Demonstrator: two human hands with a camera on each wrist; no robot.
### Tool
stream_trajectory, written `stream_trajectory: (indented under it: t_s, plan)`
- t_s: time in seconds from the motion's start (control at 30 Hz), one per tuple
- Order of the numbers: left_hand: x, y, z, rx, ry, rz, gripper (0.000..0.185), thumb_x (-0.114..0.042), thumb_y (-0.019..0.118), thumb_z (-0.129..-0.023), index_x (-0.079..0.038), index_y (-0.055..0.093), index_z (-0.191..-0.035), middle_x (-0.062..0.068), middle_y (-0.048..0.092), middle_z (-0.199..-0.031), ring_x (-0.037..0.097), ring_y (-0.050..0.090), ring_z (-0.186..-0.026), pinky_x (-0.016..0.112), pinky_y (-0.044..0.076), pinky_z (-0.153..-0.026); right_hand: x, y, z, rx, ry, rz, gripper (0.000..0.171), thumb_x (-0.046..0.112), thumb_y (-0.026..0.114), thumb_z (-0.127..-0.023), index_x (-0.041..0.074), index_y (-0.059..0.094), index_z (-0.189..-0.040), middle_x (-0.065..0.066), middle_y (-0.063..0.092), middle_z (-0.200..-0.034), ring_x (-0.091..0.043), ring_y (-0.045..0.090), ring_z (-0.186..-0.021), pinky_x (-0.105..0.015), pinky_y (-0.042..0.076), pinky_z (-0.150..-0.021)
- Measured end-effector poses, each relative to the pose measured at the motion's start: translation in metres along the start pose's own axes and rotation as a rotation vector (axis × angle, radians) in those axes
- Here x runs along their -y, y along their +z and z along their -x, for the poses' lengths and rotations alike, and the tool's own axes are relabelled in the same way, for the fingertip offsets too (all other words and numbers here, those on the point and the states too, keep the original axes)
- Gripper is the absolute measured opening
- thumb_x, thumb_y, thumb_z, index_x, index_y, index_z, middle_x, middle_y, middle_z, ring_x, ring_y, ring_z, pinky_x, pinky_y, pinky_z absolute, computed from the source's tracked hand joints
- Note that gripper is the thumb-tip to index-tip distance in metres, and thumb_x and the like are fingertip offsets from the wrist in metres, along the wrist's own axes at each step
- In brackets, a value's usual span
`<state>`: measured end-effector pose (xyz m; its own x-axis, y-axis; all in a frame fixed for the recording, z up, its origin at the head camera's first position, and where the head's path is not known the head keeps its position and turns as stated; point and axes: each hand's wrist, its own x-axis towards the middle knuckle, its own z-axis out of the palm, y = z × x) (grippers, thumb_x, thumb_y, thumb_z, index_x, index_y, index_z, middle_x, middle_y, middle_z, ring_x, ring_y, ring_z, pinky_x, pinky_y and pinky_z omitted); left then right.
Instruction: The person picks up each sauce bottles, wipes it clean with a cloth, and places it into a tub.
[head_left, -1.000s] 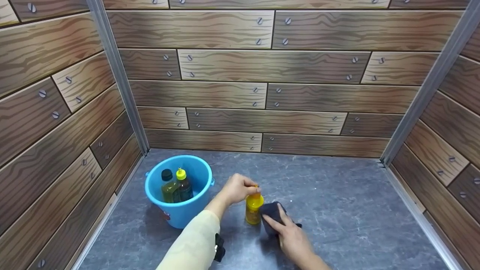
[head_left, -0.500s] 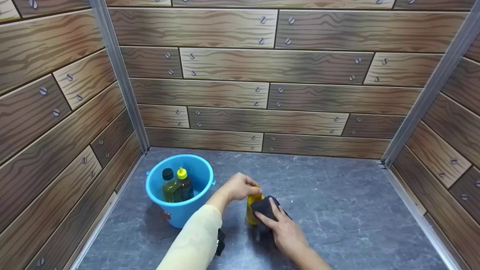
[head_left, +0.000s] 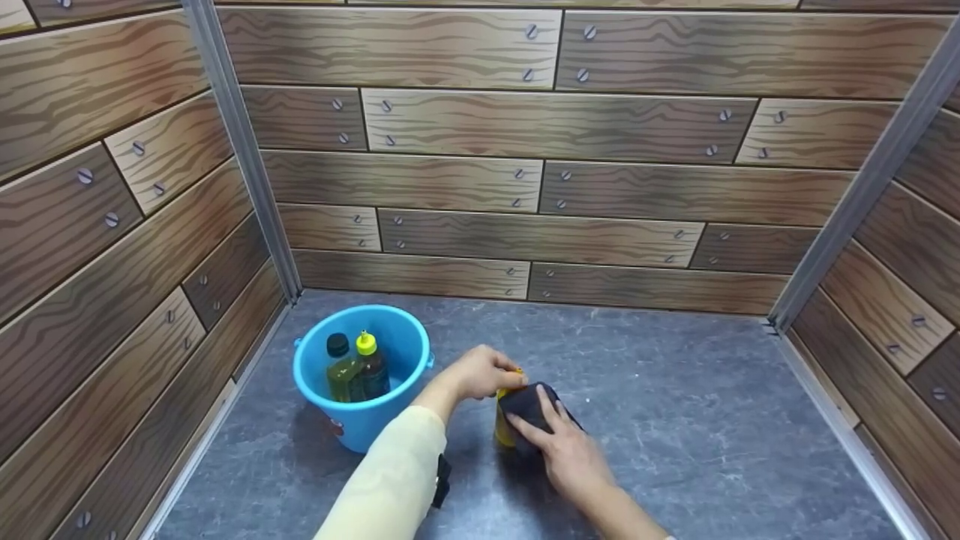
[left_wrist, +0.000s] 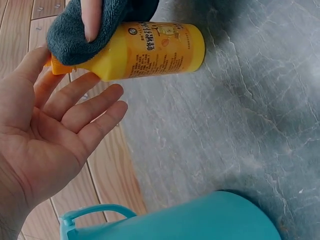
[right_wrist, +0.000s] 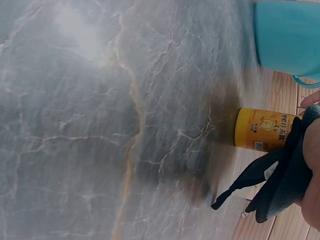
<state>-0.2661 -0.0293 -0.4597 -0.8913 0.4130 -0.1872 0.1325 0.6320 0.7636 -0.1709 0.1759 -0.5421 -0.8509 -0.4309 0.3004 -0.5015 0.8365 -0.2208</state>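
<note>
A yellow bottle [left_wrist: 165,50] with a printed label stands upright on the grey marbled surface. My left hand [head_left: 480,373] pinches its orange cap [left_wrist: 59,67] between thumb and index finger; the other fingers are spread loosely beside the neck. My right hand [head_left: 574,454] holds a dark blue-grey cloth [head_left: 523,407] pressed against the bottle's upper side. In the left wrist view the cloth is folded over the neck and shoulder, with a finger of the right hand on top. A thin strap and a white tag [right_wrist: 270,171] hang from the cloth in the right wrist view.
A blue bucket [head_left: 361,429] stands to the left of the hands. Inside are a green bottle with a black cap [head_left: 338,345] and a dark bottle with a yellow nozzle cap [head_left: 366,343]. Wood-patterned panels [head_left: 420,176] enclose the back and both sides.
My right hand has moved the cloth leftward and up from beside the bottle onto its neck and side, covering much of it. My left hand keeps its pinch on the cap.
</note>
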Motion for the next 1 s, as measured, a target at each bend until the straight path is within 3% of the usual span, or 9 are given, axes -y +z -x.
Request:
stream_trajectory:
  t_s: [0.3, 0.47, 0.8, 1.0]
  plan:
    - [-0.001, 0.000, -0.003, -0.004, 0.018, -0.025, 0.029, -0.038, 0.074, -0.101, -0.015, 0.082, -0.116, 0.000, 0.075, -0.110, 0.016, 0.067, -0.093, 0.042, 0.058, -0.088, 0.003, 0.002, -0.008, 0.013, 0.021, 0.020, 0.066, -0.002, 0.073, -0.095, 0.040, 0.065, -0.146, -0.020, 0.036, -0.167, -0.059, 0.052, -0.134, -0.066, 0.058, -0.081]
    - [-0.001, 0.001, -0.005, -0.011, 0.018, -0.030, 0.030, -0.039, 0.074, -0.101, -0.015, 0.082, -0.117, 0.001, 0.076, -0.115, 0.018, 0.069, -0.104, 0.044, 0.057, -0.095, 0.005, 0.006, -0.011, 0.023, 0.034, 0.030, 0.066, -0.002, 0.073, -0.094, 0.038, 0.066, -0.146, -0.023, 0.036, -0.167, -0.059, 0.053, -0.132, -0.065, 0.058, -0.084]
    - [0.001, 0.001, -0.003, -0.019, 0.028, -0.009, 0.030, -0.039, 0.075, -0.100, -0.015, 0.082, -0.117, 0.000, 0.076, -0.114, 0.018, 0.069, -0.106, 0.044, 0.056, -0.097, 0.005, 0.021, -0.012, -0.116, -0.012, 0.006, 0.068, -0.008, 0.076, -0.086, 0.033, 0.071, -0.140, -0.033, 0.040, -0.160, -0.057, 0.057, -0.127, -0.059, 0.060, -0.067]
    - [0.001, 0.002, -0.002, -0.012, 0.029, 0.015, 0.029, -0.039, 0.076, -0.100, -0.015, 0.082, -0.116, 0.003, 0.075, -0.116, 0.018, 0.068, -0.106, 0.044, 0.057, -0.097, 0.005, 0.030, -0.008, -0.142, -0.003, -0.006, 0.073, -0.010, 0.076, -0.084, 0.033, 0.070, -0.142, -0.035, 0.036, -0.161, -0.054, 0.062, -0.120, -0.054, 0.060, -0.067]
